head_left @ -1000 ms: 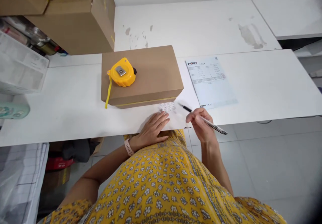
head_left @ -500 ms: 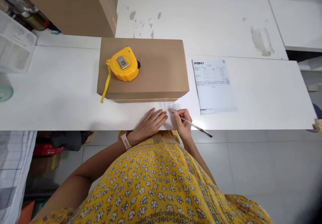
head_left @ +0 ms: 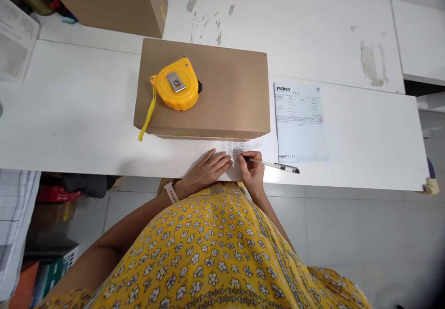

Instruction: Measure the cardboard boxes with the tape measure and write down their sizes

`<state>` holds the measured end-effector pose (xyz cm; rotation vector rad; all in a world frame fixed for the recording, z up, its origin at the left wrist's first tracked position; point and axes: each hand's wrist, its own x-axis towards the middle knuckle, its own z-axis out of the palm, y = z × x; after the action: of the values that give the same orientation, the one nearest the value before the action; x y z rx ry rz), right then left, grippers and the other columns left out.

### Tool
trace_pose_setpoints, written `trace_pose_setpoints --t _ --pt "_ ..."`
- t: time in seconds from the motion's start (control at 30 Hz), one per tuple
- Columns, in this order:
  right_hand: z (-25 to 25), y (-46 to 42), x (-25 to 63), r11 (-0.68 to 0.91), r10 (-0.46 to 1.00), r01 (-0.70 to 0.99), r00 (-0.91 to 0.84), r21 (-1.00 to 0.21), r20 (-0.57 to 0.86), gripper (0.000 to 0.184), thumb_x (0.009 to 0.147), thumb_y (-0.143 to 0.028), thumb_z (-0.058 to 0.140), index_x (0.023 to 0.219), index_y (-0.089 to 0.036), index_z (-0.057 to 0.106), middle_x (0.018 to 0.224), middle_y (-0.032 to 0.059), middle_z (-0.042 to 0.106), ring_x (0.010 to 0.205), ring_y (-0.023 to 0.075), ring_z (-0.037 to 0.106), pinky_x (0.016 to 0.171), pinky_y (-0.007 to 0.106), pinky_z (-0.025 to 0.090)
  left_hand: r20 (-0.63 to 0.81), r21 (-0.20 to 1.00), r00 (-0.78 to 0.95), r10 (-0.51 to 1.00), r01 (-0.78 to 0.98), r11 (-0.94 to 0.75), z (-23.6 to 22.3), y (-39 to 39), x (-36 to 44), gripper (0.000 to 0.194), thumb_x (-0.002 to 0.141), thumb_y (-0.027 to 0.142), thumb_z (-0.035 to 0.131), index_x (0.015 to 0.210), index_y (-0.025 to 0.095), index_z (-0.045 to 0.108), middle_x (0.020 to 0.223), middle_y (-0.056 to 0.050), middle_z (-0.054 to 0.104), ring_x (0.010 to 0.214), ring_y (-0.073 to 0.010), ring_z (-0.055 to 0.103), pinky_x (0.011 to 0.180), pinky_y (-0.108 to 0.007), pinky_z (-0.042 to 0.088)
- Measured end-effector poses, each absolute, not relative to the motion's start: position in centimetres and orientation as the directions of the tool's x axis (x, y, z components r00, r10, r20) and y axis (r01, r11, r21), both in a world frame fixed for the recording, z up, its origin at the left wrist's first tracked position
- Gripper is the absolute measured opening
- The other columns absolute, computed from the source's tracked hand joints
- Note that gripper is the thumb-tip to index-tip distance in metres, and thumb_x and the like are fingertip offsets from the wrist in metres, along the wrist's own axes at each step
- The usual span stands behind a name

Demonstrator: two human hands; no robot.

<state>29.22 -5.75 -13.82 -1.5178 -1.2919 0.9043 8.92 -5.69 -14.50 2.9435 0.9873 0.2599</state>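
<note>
Between the fingers of my right hand (head_left: 252, 172) is a pen (head_left: 278, 165), its tip down at a small sheet of handwritten notes (head_left: 227, 148) and its back end pointing right. My left hand (head_left: 208, 168) lies flat with fingers stretched out, touching the left part of that sheet near the table's front edge. Just beyond both hands sits a closed brown cardboard box (head_left: 229, 96), which borders the top of the notes. On its lid rests a yellow tape measure (head_left: 179, 93) with a metal clip and a yellow wrist strap.
A printed document headed PONY (head_left: 301, 137) lies right of the box on the white table (head_left: 375, 142). Behind, at the left, stands a larger cardboard box (head_left: 114, 3). Checked cloth (head_left: 14, 216) hangs at the left, beside items stored below the table.
The view has shifted and tilted slightly. The pen's back end has swung up and to the right in my right hand, while my left hand stays flat on the sheet.
</note>
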Motion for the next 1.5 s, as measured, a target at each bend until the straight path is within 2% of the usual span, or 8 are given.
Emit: trace_pose_setpoints --t 0.07,0.17,0.27,0.5,0.73,1.2,1.5 --pt "-13.82 -5.66 29.34 -0.027 0.983 0.343 0.179 -0.939 0.037 0.021 0.089 -0.04 0.069 0.089 -0.023 0.058 0.075 -0.0006 0.064 0.064 0.014 0.058 0.058 0.028 0.048 0.144 0.087 0.785 0.602 0.596 -0.798 -14.58 -5.67 8.92 0.045 0.107 0.021 0.039 0.15 0.011 0.046 0.153 -0.013 0.053 0.146 -0.0269 0.042 0.126 -0.051 0.024" --pt "-13.85 -5.49 29.53 -0.046 0.984 0.425 0.175 -0.904 0.032 0.026 0.088 -0.038 0.068 0.077 -0.024 0.05 0.062 -0.0047 0.057 0.053 0.0113 0.049 0.051 0.026 0.041 0.158 0.083 0.781 0.604 0.599 -0.797 -14.66 -5.66 8.89 0.044 0.107 0.018 0.039 0.15 0.011 0.046 0.153 -0.012 0.054 0.146 -0.0263 0.042 0.126 -0.051 0.024" --pt "-13.95 -5.37 29.6 -0.03 0.988 0.465 0.148 -0.885 0.044 0.027 0.09 -0.034 0.064 0.075 -0.025 0.044 0.059 -0.0071 0.052 0.048 0.0095 0.042 0.048 0.025 0.036 0.184 0.069 0.778 0.6 0.599 -0.798 -14.7 -5.63 8.82 0.044 0.107 0.016 0.038 0.15 0.012 0.047 0.153 -0.011 0.054 0.145 -0.0251 0.043 0.127 -0.05 0.023" --pt "-14.32 -5.31 29.67 -0.002 0.993 0.507 0.104 -0.862 0.059 0.024 0.091 -0.035 0.063 0.077 -0.025 0.046 0.061 -0.0064 0.052 0.051 0.0102 0.043 0.051 0.025 0.037 0.183 0.106 0.778 0.601 0.592 -0.799 -14.76 -5.64 8.77 0.043 0.107 0.015 0.038 0.149 0.012 0.047 0.151 -0.011 0.056 0.145 -0.0254 0.045 0.128 -0.05 0.022" --pt "-14.54 -5.4 29.79 -0.021 0.994 0.456 0.103 -0.89 0.029 0.024 0.091 -0.036 0.064 0.078 -0.024 0.048 0.065 -0.0051 0.056 0.053 0.0105 0.045 0.052 0.025 0.039 0.145 0.184 0.769 0.623 0.598 -0.78 -14.66 -5.71 8.77 0.046 0.107 0.017 0.039 0.153 0.015 0.042 0.153 -0.011 0.054 0.149 -0.0243 0.041 0.129 -0.05 0.021" --pt "-14.27 -5.17 29.67 0.015 0.996 0.462 0.066 -0.887 0.052 0.026 0.091 -0.033 0.063 0.075 -0.024 0.044 0.061 -0.0073 0.049 0.05 0.0095 0.041 0.052 0.026 0.036 0.149 0.146 0.776 0.613 0.596 -0.79 -14.42 -5.65 8.78 0.044 0.108 0.019 0.036 0.15 0.013 0.046 0.152 -0.011 0.055 0.147 -0.0259 0.042 0.127 -0.05 0.023" --pt "-14.49 -5.16 29.71 0.006 0.993 0.458 0.103 -0.889 0.06 0.024 0.091 -0.035 0.063 0.077 -0.024 0.047 0.063 -0.0054 0.053 0.053 0.0106 0.045 0.052 0.026 0.037 0.12 0.201 0.779 0.616 0.588 -0.783 -14.47 -5.57 8.76 0.046 0.108 0.027 0.038 0.152 0.014 0.044 0.153 -0.013 0.053 0.149 -0.0259 0.038 0.127 -0.05 0.019"
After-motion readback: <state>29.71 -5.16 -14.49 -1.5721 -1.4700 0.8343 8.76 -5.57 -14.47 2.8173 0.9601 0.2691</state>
